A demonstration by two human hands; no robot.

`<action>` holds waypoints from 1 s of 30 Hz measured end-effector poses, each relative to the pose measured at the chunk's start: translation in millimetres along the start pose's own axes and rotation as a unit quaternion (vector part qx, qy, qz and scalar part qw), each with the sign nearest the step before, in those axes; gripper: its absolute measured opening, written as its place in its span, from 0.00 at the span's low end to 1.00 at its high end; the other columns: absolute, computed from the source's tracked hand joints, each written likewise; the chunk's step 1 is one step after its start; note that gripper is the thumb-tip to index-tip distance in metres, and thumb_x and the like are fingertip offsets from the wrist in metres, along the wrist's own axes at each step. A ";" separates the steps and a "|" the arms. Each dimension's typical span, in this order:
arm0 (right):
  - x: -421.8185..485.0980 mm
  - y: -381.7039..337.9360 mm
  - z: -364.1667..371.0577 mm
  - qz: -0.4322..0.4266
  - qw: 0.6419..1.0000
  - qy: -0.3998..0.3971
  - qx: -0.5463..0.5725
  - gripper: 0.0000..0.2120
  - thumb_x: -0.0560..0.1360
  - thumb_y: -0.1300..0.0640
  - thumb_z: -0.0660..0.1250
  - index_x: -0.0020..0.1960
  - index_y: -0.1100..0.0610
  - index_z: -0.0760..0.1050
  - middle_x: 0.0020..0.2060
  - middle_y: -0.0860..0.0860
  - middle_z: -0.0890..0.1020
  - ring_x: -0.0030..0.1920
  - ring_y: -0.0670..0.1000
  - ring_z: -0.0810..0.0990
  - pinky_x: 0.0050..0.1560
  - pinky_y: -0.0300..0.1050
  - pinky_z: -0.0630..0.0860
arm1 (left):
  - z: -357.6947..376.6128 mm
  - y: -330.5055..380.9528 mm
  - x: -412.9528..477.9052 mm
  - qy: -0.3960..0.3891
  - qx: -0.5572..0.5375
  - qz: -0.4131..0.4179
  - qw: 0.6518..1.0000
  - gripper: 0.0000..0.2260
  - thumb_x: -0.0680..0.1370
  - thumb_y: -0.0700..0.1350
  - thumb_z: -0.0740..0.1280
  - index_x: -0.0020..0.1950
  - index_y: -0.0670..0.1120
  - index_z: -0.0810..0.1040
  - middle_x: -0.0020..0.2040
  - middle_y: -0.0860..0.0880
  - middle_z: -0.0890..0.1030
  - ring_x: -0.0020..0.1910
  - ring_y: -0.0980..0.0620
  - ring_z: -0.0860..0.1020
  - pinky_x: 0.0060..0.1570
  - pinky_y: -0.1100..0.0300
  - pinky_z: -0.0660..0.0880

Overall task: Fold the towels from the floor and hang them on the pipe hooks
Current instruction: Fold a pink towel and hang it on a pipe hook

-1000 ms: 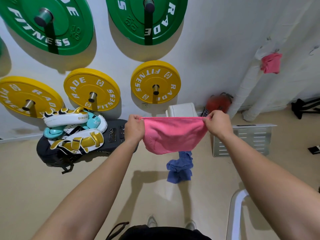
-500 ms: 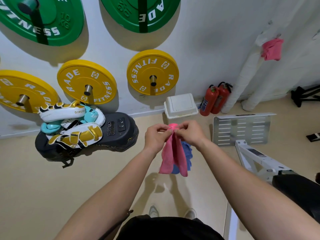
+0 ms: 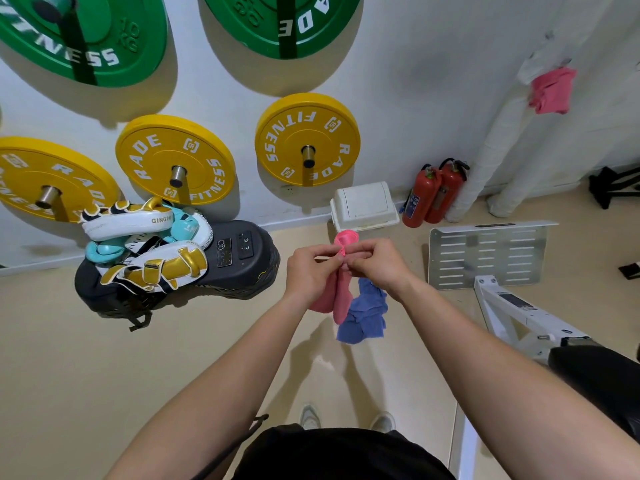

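Beige floor runs up to a white wall hung with yellow weight plates and green ones above. Near the middle of the view, both hands meet in front of the person. The left hand and right hand touch each other, and their fingers are curled and pinch the top of a pink towel. It is doubled over and hangs down between the wrists in a narrow strip, with a small loop of cloth showing above the knuckles. A crumpled blue towel lies on the floor just behind it. At upper right a second pink towel hangs on a white wrapped pipe; its hook is too small to make out. Two red fire extinguishers stand beside the pipe's foot, next to a white lidded bin
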State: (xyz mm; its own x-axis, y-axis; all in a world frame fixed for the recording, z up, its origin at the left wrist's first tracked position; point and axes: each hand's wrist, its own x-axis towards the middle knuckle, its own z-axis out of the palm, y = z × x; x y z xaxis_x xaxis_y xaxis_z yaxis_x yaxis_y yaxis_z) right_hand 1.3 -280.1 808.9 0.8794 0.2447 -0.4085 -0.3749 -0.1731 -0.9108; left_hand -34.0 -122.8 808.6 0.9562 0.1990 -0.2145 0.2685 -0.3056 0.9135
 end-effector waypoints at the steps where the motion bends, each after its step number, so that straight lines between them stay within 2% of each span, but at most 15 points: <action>1: 0.4 -0.6 0.1 0.001 1.000 0.000 0.000 0.10 0.75 0.72 0.67 0.52 0.62 0.82 0.44 0.62 0.86 0.46 0.56 0.86 0.55 0.54 0.82 | -1.3 0.0 0.2 -0.007 0.001 0.001 1.000 0.09 0.71 0.48 0.77 0.50 0.55 0.86 0.44 0.54 0.87 0.47 0.55 0.84 0.56 0.50 0.79; 4: 1.3 -2.0 0.0 0.002 1.000 -0.016 -0.010 0.13 0.74 0.72 0.65 0.54 0.62 0.82 0.44 0.58 0.87 0.50 0.57 0.86 0.55 0.52 0.82 | -4.2 -0.3 1.6 -0.014 0.000 -0.002 1.000 0.11 0.67 0.45 0.80 0.48 0.53 0.84 0.41 0.52 0.86 0.43 0.52 0.85 0.53 0.49 0.81; 8: -1.7 -2.0 -2.3 -0.006 0.997 -0.066 -0.026 0.17 0.72 0.73 0.66 0.55 0.56 0.81 0.48 0.57 0.87 0.53 0.54 0.85 0.55 0.50 0.81 | -5.9 0.9 2.9 0.006 0.006 0.017 1.000 0.07 0.70 0.43 0.77 0.45 0.53 0.83 0.42 0.54 0.86 0.41 0.52 0.83 0.52 0.48 0.81; 10: -4.6 -3.7 -5.3 -0.011 0.995 -0.085 -0.042 0.16 0.74 0.71 0.66 0.52 0.52 0.82 0.48 0.55 0.87 0.50 0.50 0.84 0.51 0.46 0.81 | -7.6 1.3 3.6 0.010 0.013 0.028 0.999 0.07 0.73 0.41 0.74 0.45 0.53 0.84 0.43 0.54 0.85 0.40 0.54 0.82 0.51 0.51 0.80; 12: -3.8 -3.5 -9.3 -0.038 0.990 -0.068 -0.121 0.13 0.74 0.67 0.67 0.47 0.50 0.83 0.46 0.52 0.86 0.45 0.47 0.82 0.49 0.45 0.79 | -10.5 2.6 3.5 0.007 0.028 0.040 0.999 0.07 0.74 0.39 0.72 0.45 0.52 0.83 0.43 0.55 0.85 0.41 0.55 0.81 0.50 0.55 0.79; 14: 2.1 0.6 -15.3 -0.091 0.967 -0.012 -0.238 0.11 0.74 0.63 0.67 0.45 0.47 0.81 0.45 0.47 0.82 0.45 0.47 0.79 0.51 0.47 0.78 | -13.8 3.5 4.5 -0.004 0.048 0.052 0.998 0.07 0.75 0.38 0.71 0.46 0.50 0.83 0.43 0.54 0.84 0.42 0.54 0.80 0.49 0.60 0.77; 16: 6.5 4.4 -22.4 -0.115 0.929 0.037 -0.349 0.09 0.73 0.58 0.68 0.47 0.44 0.77 0.50 0.45 0.73 0.48 0.47 0.76 0.53 0.48 0.76 | -18.1 3.9 4.9 -0.018 0.060 0.060 0.996 0.06 0.75 0.39 0.70 0.46 0.49 0.83 0.44 0.55 0.84 0.44 0.54 0.80 0.49 0.63 0.76; 18: 7.2 5.7 -28.6 -0.112 0.898 0.026 -0.425 0.09 0.72 0.55 0.69 0.50 0.42 0.76 0.55 0.48 0.66 0.54 0.50 0.72 0.55 0.48 0.74 | -23.6 5.1 4.9 -0.026 0.068 0.070 0.995 0.06 0.75 0.38 0.70 0.46 0.49 0.83 0.44 0.55 0.84 0.45 0.54 0.80 0.49 0.64 0.75; 21: 6.2 7.8 -33.8 -0.097 0.861 -0.008 -0.500 0.06 0.73 0.53 0.71 0.50 0.46 0.79 0.61 0.49 0.69 0.62 0.52 0.71 0.61 0.51 0.73 | -32.8 7.3 4.6 -0.028 0.067 0.083 0.994 0.06 0.75 0.37 0.70 0.47 0.46 0.84 0.43 0.57 0.83 0.44 0.56 0.79 0.48 0.66 0.74; 25: 0.9 4.2 -35.2 -0.114 0.871 0.020 -0.477 0.03 0.74 0.49 0.71 0.44 0.47 0.80 0.54 0.46 0.80 0.55 0.50 0.78 0.56 0.49 0.76 | -46.3 2.7 8.9 -0.011 0.071 0.079 0.994 0.07 0.76 0.38 0.70 0.46 0.50 0.83 0.43 0.58 0.83 0.46 0.56 0.80 0.48 0.67 0.73; 30: -7.3 -31.9 -27.5 -0.118 0.906 0.000 -0.407 0.01 0.67 0.54 0.71 0.37 0.49 0.82 0.37 0.45 0.84 0.41 0.47 0.82 0.44 0.48 0.80 | -54.3 -8.3 16.6 0.052 0.108 0.054 0.991 0.07 0.76 0.39 0.69 0.45 0.52 0.81 0.43 0.56 0.83 0.46 0.57 0.81 0.49 0.64 0.73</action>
State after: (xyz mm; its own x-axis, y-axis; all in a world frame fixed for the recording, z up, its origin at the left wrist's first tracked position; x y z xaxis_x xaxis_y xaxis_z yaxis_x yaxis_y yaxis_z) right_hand 14.9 -302.6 842.6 0.9072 0.3660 -0.2076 0.1637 -0.7616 -0.6270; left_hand -26.7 -66.4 816.2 0.9664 0.2465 -0.0726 0.1953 -0.5211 0.8309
